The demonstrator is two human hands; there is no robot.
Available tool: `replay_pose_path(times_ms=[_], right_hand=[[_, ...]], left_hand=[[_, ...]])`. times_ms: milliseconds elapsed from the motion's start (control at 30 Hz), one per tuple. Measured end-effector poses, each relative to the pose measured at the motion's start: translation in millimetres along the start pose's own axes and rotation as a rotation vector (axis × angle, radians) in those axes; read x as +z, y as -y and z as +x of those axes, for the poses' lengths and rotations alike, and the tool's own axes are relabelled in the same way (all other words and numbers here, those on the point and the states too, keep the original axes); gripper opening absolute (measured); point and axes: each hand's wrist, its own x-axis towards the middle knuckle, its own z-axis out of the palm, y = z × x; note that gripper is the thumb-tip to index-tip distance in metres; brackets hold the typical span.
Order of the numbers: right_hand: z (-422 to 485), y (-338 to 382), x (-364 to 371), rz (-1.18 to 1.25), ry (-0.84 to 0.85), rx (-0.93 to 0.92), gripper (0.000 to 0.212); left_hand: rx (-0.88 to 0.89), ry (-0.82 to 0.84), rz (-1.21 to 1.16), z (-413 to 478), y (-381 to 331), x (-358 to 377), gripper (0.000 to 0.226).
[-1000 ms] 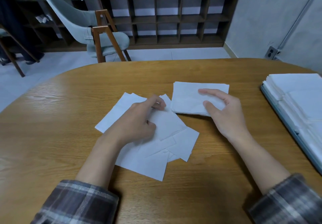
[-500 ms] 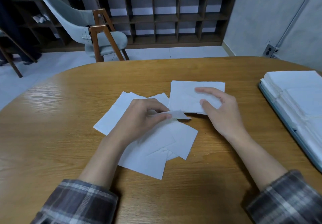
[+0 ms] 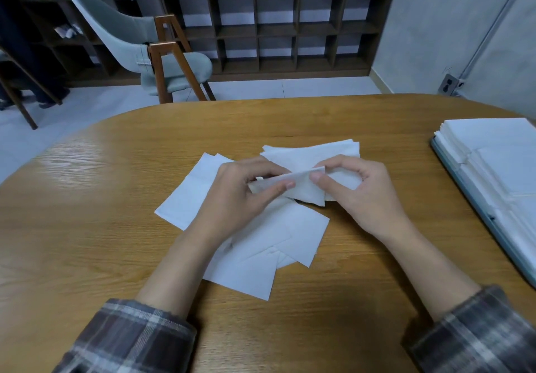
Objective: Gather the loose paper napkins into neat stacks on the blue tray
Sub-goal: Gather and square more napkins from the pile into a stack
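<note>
Several loose white paper napkins [image 3: 261,253] lie fanned out on the wooden table [image 3: 87,227] in front of me. Just beyond them sits a small gathered pile of napkins [image 3: 313,152]. One napkin [image 3: 301,188] is lifted off the table, pinched at its left end by my left hand [image 3: 237,195] and at its right end by my right hand [image 3: 362,195], just above the pile. At the right edge is the blue tray [image 3: 452,166], holding neat white napkin stacks [image 3: 493,146].
A grey chair with wooden legs [image 3: 162,59] stands beyond the table's far edge. A dark cubby shelf [image 3: 278,27] runs along the back wall. A wall outlet [image 3: 448,83] is at the right.
My left hand lifted a napkin from the loose spread and carried it right. My right hand came off the gathered pile and pinched the napkin's other end.
</note>
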Motion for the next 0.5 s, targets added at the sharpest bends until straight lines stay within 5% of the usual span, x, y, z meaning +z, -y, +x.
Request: replay_pose_path(times_ms=[100, 233, 500], right_hand=[[5, 0, -9, 0.102, -0.071, 0.063, 0.004], [7, -3, -10, 0.354, -0.028, 0.166, 0.033], [1, 5, 4, 0.503, 0.11, 0.217, 0.063]], left_hand=[[-0.177, -0.05, -0.139, 2, 1, -9, 0.005], [-0.381, -0.117, -0.463, 3, -8, -11, 0.011], [-0.55, -0.164, -0.586, 0, -17, 7, 0.014]])
